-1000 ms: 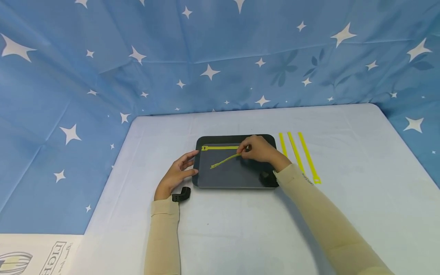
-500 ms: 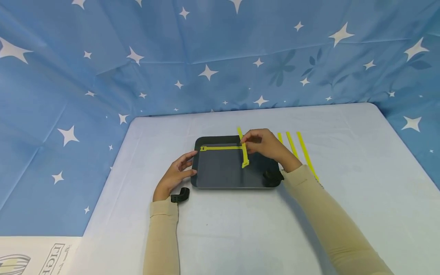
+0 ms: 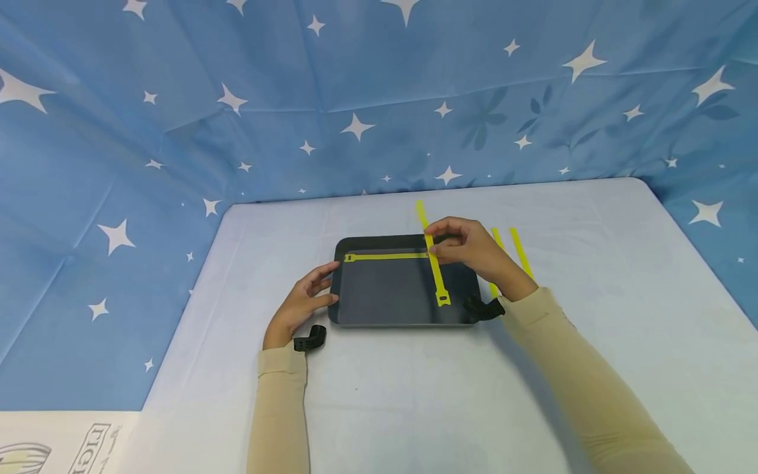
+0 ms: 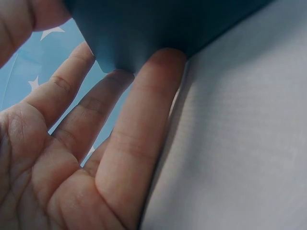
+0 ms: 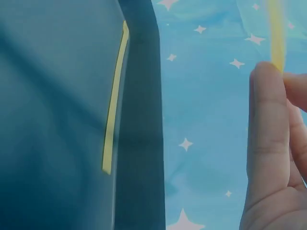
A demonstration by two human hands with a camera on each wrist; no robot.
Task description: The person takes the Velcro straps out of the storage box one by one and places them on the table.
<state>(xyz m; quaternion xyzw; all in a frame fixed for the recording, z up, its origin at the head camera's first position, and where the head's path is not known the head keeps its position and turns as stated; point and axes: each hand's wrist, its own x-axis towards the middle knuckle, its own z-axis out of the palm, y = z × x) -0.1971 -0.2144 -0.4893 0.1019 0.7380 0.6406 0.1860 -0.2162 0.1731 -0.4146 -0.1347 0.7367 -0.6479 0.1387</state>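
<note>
- One yellow held strap [image 3: 437, 273] is pinched between the thumb and fingertips of your right hand [image 3: 470, 250], which is closed only enough to grip it near mid-length.
- That strap slants over the right part of the dark tray [image 3: 381, 293], its slotted head down on your side and its plain end up, past the far rim in the head view; you cannot tell whether the head touches the tray.
- Your left hand [image 3: 302, 299] is at the tray's left side with its fingers apart and slightly bent; fingertips and thumb touch the wall, not curled round anything.
- A second yellow strap, the tray strap [image 3: 385, 257], lies inside along the far side, slotted head to your left; the held strap crosses in front of its right end in the head view.
- Two counter straps [image 3: 522, 253] lie side by side on the white counter [image 3: 367, 401], just right of the tray, partly hidden by your right hand and wrist.
- Beige sleeves [image 3: 281, 415] cover your forearms, and blue cloth [image 3: 266, 79] with white stars hangs behind the counter.
</note>
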